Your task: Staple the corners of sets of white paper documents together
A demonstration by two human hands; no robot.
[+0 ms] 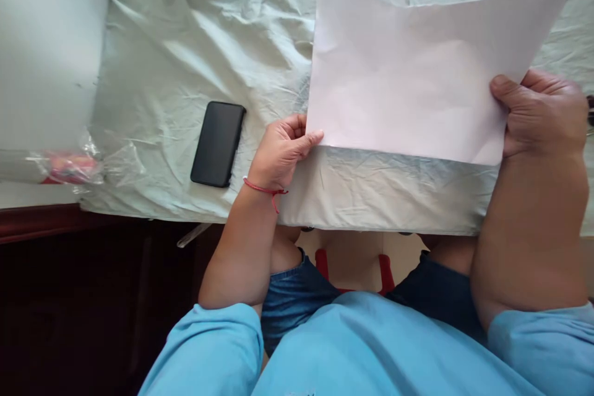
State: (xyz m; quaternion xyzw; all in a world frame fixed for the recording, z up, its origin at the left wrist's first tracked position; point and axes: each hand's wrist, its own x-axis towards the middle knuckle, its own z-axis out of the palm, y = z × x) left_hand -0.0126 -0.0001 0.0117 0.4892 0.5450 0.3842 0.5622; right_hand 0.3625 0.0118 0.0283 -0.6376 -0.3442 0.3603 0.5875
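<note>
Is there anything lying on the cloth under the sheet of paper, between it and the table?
Nothing visible. Both hands, the left hand and the right hand, hold the paper by its near corners above the wrinkled cloth. The phone lies off to the left, clear of it. What lies beneath the sheet itself is hidden.
</note>
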